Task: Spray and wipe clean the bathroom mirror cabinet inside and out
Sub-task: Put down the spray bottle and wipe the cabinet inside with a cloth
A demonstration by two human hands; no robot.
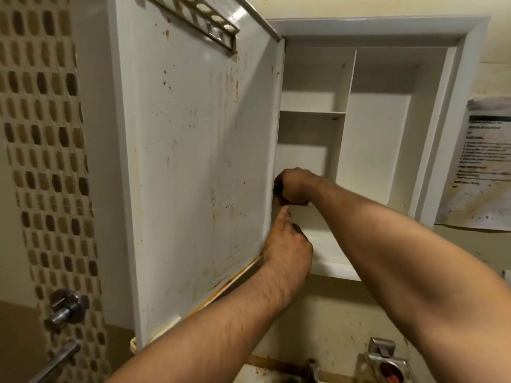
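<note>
- The cabinet door has a white painted inner face, smooth with a slight sheen at the top, marked by rust-brown specks and faint streaks.
- A slotted strip near the door's top is dull, worn metal.
- The cabinet interior is smooth, matt white on its shelves and walls.
- The cabinet frame is painted pale grey-white with a low sheen.
- The mosaic tiles are brown and beige; their finish is too blurred to tell.
- The wall fixture is polished, shiny metal.
- The notice is crinkled, stained paper.
- The wall is matt cream paint with dark specks.
</note>
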